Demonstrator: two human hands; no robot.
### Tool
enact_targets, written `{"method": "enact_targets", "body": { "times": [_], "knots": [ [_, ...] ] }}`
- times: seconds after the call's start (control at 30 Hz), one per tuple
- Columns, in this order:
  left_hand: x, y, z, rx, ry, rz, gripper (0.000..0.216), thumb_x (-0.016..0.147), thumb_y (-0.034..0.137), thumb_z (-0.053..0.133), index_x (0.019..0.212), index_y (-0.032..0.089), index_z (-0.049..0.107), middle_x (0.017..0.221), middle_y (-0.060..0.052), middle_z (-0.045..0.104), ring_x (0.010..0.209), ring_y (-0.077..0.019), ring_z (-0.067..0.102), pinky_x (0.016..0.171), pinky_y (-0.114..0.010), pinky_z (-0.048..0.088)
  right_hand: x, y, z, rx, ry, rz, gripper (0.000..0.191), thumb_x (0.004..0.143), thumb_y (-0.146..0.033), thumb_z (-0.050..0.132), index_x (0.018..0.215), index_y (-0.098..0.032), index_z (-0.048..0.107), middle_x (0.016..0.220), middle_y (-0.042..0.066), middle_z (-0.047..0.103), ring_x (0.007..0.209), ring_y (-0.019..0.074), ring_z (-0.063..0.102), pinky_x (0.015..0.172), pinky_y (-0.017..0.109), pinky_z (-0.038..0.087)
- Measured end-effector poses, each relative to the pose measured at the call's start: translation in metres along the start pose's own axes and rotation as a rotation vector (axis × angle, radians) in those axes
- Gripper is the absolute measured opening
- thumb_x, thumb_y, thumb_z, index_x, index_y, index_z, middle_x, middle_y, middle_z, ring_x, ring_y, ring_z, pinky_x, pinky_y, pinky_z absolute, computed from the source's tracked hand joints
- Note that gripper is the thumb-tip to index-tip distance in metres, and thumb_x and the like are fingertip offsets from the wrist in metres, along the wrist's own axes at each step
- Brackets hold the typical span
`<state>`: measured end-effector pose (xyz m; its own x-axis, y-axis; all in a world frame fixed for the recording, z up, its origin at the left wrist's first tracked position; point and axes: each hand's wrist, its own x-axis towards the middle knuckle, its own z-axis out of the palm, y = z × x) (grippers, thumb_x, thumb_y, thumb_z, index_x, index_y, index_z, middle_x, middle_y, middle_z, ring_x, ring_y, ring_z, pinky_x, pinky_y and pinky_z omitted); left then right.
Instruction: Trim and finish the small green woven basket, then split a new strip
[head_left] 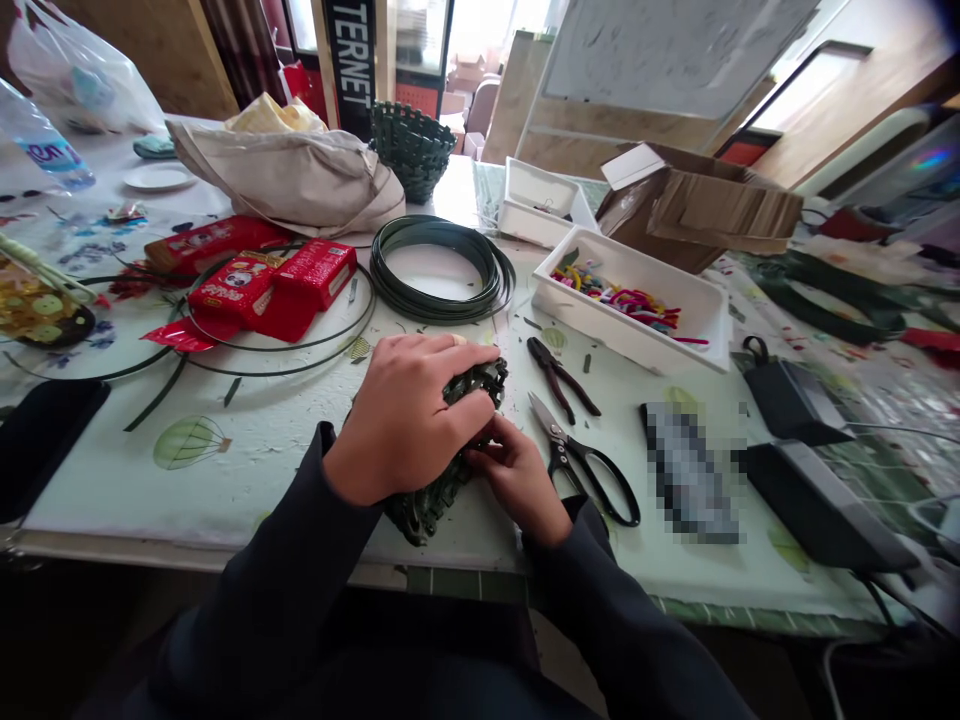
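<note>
The left hand lies curled over the top of a dark green woven piece, and the right hand grips its near side with fingers closed. The piece sits at the near edge of the tabletop. Scissors and pliers lie just right of it (both black-handled), and a coil of green strip lies beyond.

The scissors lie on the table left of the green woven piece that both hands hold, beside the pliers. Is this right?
Not quite: in the head view the scissors lie right of the green woven piece, not left. The left hand and right hand do hold it, and the pliers are beside the scissors.
</note>
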<state>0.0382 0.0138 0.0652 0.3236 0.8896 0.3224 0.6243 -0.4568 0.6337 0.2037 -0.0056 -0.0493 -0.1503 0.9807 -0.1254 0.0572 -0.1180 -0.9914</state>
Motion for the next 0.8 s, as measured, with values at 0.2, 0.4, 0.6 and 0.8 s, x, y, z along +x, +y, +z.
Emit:
{"method": "enact_targets", "body": {
  "times": [0.2,0.4,0.6,0.8],
  "knots": [
    [-0.006,0.001,0.0,0.029,0.034,0.024,0.037,0.079,0.023,0.052,0.114,0.022,0.065,0.115,-0.001,0.067,0.108,-0.0216,0.056,0.101,-0.04,0.033,0.0,0.006,0.001,-0.067,0.046,-0.045,0.018,0.07,-0.026,0.069,0.081,-0.02,0.056,0.078,-0.002,0.055,0.06,0.0123,0.049,0.058,0.028,0.042],
    [-0.009,-0.002,-0.003,0.0,0.036,0.015,0.037,0.08,0.023,0.051,0.114,0.023,0.065,0.115,0.0,0.067,0.107,-0.0202,0.056,0.102,-0.039,0.034,-0.007,-0.001,-0.008,-0.099,-0.041,-0.08,0.015,0.078,-0.031,0.067,0.083,-0.02,0.059,0.076,0.0,0.059,0.065,0.014,0.052,0.061,0.029,0.043],
    [-0.007,-0.003,-0.003,-0.007,0.015,0.03,0.037,0.079,0.024,0.052,0.113,0.023,0.065,0.115,0.0,0.067,0.111,-0.0211,0.055,0.103,-0.039,0.033,-0.003,-0.002,-0.014,-0.036,-0.084,-0.058,0.025,0.073,-0.036,0.072,0.07,-0.021,0.052,0.065,-0.003,0.055,0.061,0.013,0.053,0.059,0.028,0.047],
    [-0.002,-0.011,-0.009,-0.123,0.001,-0.005,0.038,0.077,0.02,0.053,0.112,0.023,0.066,0.116,0.0,0.067,0.111,-0.0203,0.057,0.103,-0.037,0.038,0.004,-0.011,-0.02,-0.009,-0.217,0.003,0.024,0.071,-0.036,0.075,0.074,-0.018,0.058,0.067,-0.001,0.06,0.062,0.0134,0.059,0.064,0.031,0.054]
  ]
}}
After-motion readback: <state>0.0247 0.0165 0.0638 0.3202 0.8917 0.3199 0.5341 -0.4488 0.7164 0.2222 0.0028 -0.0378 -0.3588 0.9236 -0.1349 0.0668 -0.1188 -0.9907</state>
